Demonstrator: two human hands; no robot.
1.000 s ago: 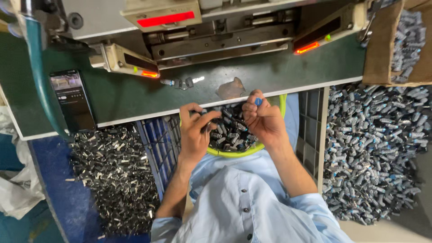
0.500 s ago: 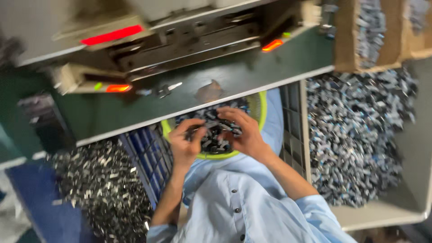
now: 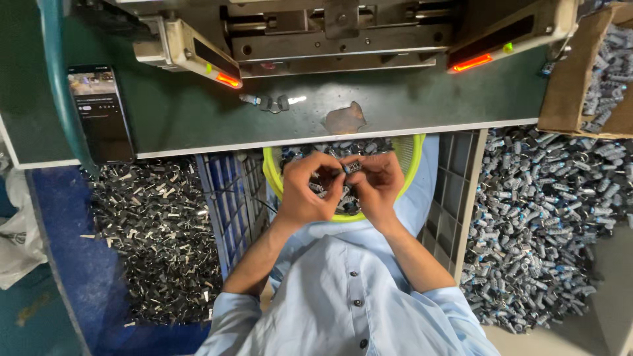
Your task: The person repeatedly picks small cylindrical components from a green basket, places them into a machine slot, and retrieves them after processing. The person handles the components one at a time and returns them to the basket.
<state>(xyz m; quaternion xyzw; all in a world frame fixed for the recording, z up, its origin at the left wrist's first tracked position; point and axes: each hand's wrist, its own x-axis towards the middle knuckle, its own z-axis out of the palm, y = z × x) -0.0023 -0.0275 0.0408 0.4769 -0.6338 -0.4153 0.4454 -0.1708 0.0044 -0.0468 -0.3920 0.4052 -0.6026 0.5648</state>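
I have both hands meeting over the yellow-green basket (image 3: 414, 153) on my lap. My left hand (image 3: 310, 191) and right hand (image 3: 376, 188) are curled inward, fingertips pinched together on 1 small dark metal part (image 3: 351, 167), which sits between them just above the basket's heap of similar pieces. Both hands are closed in a pinch on that part; I cannot tell whether it is 1 piece or 2 being joined.

A second ago my hands were a little apart, the right one raised with something small at its fingertips, the left reaching into the basket. Half a second ago they were closing in over the heap. Now they touch, so I judge that the picking-up is over and the fitting together at the fingertips is in hand.

The view has also swung back and steadied, so the green bench top (image 3: 395, 105) lies square ahead of me. On it sit a dark phone (image 3: 102, 112) at the left edge, a small bunch of keys (image 3: 270, 102) and a brown scrap (image 3: 344, 118), all well apart from my hands. Behind them the press (image 3: 343, 33) shows 2 orange-red lights. A pile of black clips (image 3: 151, 231) fills the bin at my left, and grey sleeved parts (image 3: 547, 217) fill the one at my right.
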